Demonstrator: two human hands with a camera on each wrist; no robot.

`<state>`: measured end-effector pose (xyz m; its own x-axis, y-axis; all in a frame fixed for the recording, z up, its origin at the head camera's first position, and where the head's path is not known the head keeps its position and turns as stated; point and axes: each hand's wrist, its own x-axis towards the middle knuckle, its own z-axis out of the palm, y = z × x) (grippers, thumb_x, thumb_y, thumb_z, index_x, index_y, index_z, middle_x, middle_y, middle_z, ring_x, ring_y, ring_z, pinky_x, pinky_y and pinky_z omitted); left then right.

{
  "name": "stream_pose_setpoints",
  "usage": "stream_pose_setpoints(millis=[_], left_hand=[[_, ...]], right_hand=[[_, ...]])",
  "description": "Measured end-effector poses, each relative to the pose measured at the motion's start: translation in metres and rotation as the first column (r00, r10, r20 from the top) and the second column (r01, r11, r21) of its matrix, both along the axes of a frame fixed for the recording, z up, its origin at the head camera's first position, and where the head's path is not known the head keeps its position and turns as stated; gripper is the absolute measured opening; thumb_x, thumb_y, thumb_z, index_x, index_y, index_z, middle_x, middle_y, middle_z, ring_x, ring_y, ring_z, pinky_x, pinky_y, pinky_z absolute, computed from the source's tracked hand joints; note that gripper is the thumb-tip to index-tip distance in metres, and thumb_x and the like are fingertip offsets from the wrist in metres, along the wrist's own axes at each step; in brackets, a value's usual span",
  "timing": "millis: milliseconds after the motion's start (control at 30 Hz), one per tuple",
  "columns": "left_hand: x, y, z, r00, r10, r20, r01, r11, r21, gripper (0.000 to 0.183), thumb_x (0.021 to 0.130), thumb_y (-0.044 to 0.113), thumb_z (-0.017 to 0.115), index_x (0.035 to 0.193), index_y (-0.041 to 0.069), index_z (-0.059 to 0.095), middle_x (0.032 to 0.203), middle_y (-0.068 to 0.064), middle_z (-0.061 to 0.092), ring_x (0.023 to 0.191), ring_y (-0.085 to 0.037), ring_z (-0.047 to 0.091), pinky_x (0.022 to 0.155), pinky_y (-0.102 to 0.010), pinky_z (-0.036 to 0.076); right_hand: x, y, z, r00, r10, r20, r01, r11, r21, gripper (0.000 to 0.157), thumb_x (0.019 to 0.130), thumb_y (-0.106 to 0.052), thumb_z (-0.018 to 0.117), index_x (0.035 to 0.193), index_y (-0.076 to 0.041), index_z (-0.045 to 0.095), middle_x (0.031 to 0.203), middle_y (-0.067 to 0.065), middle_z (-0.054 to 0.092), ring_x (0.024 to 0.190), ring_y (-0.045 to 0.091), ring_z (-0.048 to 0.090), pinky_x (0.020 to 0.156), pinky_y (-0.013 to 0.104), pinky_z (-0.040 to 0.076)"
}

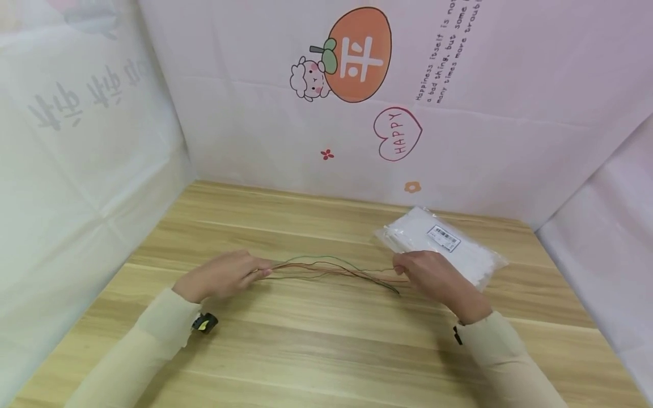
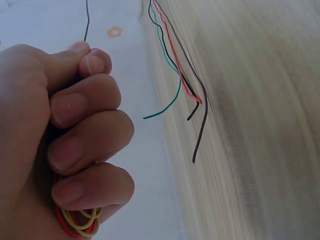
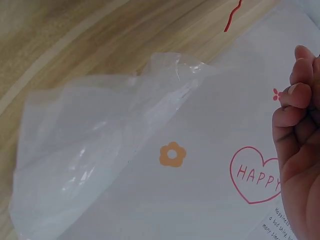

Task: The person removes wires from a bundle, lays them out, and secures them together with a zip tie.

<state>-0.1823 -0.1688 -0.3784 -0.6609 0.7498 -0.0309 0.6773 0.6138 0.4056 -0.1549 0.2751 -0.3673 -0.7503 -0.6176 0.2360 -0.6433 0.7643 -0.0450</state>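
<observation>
My left hand (image 1: 224,275) grips a bundle of thin coloured wires (image 1: 393,288) above the table. In the left wrist view, the curled fingers (image 2: 95,137) have red and yellow wire loops (image 2: 82,225) below them, and a dark wire (image 2: 88,25) rises from the fingertips. Beyond them hang the loose ends of a green wire (image 2: 170,106), a red wire (image 2: 172,45), a black one and a brown wire (image 2: 204,115). My right hand (image 1: 431,277) pinches a wire at the other end; its fingertips are partly hidden. A red wire end (image 3: 231,20) shows in the right wrist view.
A clear plastic bag (image 1: 418,226) with white contents and a barcode label (image 1: 444,238) lies at the back right, just behind my right hand. White printed cloth (image 1: 255,124) walls the wood-grain table (image 1: 316,345) at the back and sides.
</observation>
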Motion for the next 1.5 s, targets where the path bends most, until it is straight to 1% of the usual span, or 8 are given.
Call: stream_pose_setpoints(millis=[67, 200, 467, 733, 1000, 1167, 1300, 1500], left_hand=[[-0.001, 0.001, -0.001, 0.999, -0.009, -0.035, 0.009, 1.0, 0.007, 0.035, 0.113, 0.023, 0.05, 0.081, 0.015, 0.06, 0.062, 0.016, 0.031, 0.054, 0.002, 0.027, 0.056, -0.02, 0.033], [-0.002, 0.001, -0.001, 0.99, 0.009, -0.14, -0.008, 1.0, 0.004, 0.041, 0.11, 0.021, 0.056, 0.07, 0.022, 0.05, 0.06, 0.016, 0.031, 0.054, 0.002, 0.028, 0.054, -0.019, 0.028], [-0.002, -0.001, -0.002, 0.979, 0.009, -0.206, -0.011, 1.0, -0.01, 0.043, 0.109, 0.022, 0.058, 0.068, 0.023, 0.047, 0.059, 0.017, 0.032, 0.053, 0.003, 0.027, 0.051, -0.017, 0.025], [-0.002, -0.002, -0.007, 0.94, -0.029, -0.34, 0.016, 0.999, -0.041, 0.043, 0.107, 0.023, 0.062, 0.067, 0.024, 0.045, 0.058, 0.017, 0.029, 0.053, 0.002, 0.023, 0.05, -0.017, 0.021], [-0.005, 0.0, -0.013, 0.954, -0.04, -0.299, 0.026, 0.998, -0.049, 0.034, 0.108, 0.022, 0.06, 0.074, 0.02, 0.058, 0.059, 0.015, 0.033, 0.054, 0.001, 0.031, 0.052, -0.019, 0.032], [-0.005, -0.002, -0.015, 0.963, -0.029, -0.269, 0.015, 0.998, -0.055, 0.033, 0.109, 0.02, 0.059, 0.076, 0.019, 0.059, 0.06, 0.014, 0.034, 0.055, 0.0, 0.031, 0.054, -0.02, 0.033], [-0.005, -0.004, -0.015, 0.969, -0.011, -0.247, -0.002, 0.999, -0.053, 0.035, 0.109, 0.02, 0.058, 0.075, 0.019, 0.055, 0.062, 0.014, 0.032, 0.056, 0.001, 0.029, 0.054, -0.019, 0.03], [-0.004, -0.006, -0.015, 0.985, 0.061, -0.159, -0.073, 0.995, -0.071, 0.037, 0.11, 0.02, 0.057, 0.073, 0.021, 0.049, 0.061, 0.014, 0.03, 0.054, 0.0, 0.028, 0.052, -0.019, 0.028]], right_hand=[[0.0, 0.001, -0.001, 1.0, -0.003, 0.012, 0.003, 1.0, 0.001, 0.024, 0.093, 0.008, 0.067, 0.087, -0.015, 0.067, 0.087, -0.005, 0.076, 0.073, 0.006, 0.063, 0.068, 0.029, 0.056], [0.0, 0.0, -0.004, 0.999, -0.013, 0.033, 0.013, 1.0, 0.007, 0.024, 0.094, 0.006, 0.067, 0.087, -0.016, 0.065, 0.087, -0.006, 0.075, 0.071, 0.004, 0.058, 0.067, 0.028, 0.054], [0.0, -0.002, -0.008, 0.997, -0.023, 0.078, 0.022, 1.0, 0.009, 0.032, 0.09, 0.011, 0.062, 0.082, -0.02, 0.057, 0.08, -0.009, 0.067, 0.069, 0.005, 0.05, 0.065, 0.026, 0.047], [0.0, 0.0, -0.015, 0.997, 0.008, 0.073, -0.008, 1.0, -0.003, 0.036, 0.083, 0.018, 0.055, 0.08, -0.017, 0.058, 0.075, -0.007, 0.064, 0.065, 0.003, 0.045, 0.063, 0.024, 0.047], [0.001, 0.003, -0.019, 0.992, -0.01, 0.124, 0.011, 1.0, -0.007, 0.035, 0.093, 0.009, 0.061, 0.077, -0.019, 0.05, 0.069, -0.012, 0.044, 0.064, 0.002, 0.039, 0.063, 0.022, 0.04], [0.0, 0.0, -0.02, 0.989, 0.0, 0.148, 0.0, 1.0, 0.0, 0.037, 0.094, 0.009, 0.062, 0.076, -0.019, 0.047, 0.068, -0.013, 0.033, 0.064, 0.001, 0.035, 0.062, 0.021, 0.033], [-0.003, -0.004, -0.019, 0.987, -0.017, 0.159, 0.012, 0.999, 0.031, 0.039, 0.093, 0.01, 0.063, 0.074, -0.02, 0.048, 0.068, -0.013, 0.032, 0.064, 0.002, 0.034, 0.062, 0.021, 0.032], [-0.008, -0.012, -0.018, 0.985, -0.015, 0.174, 0.007, 0.999, 0.043, 0.034, 0.098, -0.007, 0.072, 0.074, -0.019, 0.051, 0.067, -0.013, 0.036, 0.063, 0.003, 0.036, 0.06, 0.022, 0.034]])
